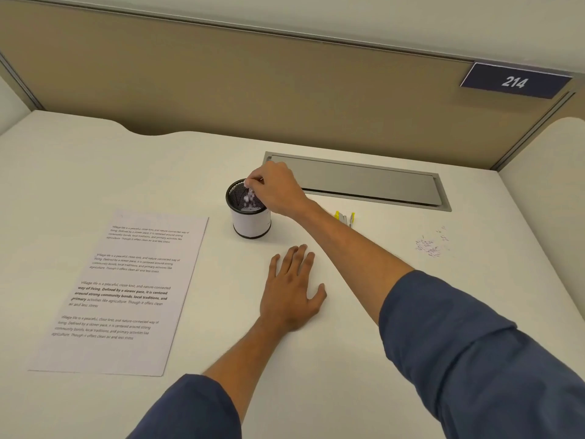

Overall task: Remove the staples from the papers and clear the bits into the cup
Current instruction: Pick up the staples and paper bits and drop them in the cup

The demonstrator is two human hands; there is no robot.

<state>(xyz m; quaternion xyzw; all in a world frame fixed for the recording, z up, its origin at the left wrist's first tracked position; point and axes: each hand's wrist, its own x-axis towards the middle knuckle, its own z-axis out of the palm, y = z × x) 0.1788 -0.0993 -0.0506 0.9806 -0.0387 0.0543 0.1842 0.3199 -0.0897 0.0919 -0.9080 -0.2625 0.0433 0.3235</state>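
Right hand (278,191) pinches bits over the cup (251,218) — left hand (292,293) lies flat, fingers straight, just below it.

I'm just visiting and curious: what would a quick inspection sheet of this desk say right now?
Surface: white desk, with a grey hatch set into it near the back.
Job's things: printed papers lie flat at left; mesh cup stands upright mid-desk, pale bits inside; a scatter of bits is still on the desk at right.
Clutter: yellow tool, partly hidden behind the forearm.
Hands: right hand over the cup's rim, fingers pinching pale bits; left hand rests flat on the desk, holding nothing.
Cables: nothing seen.
Surroundings: tan partition, sign reading 214.
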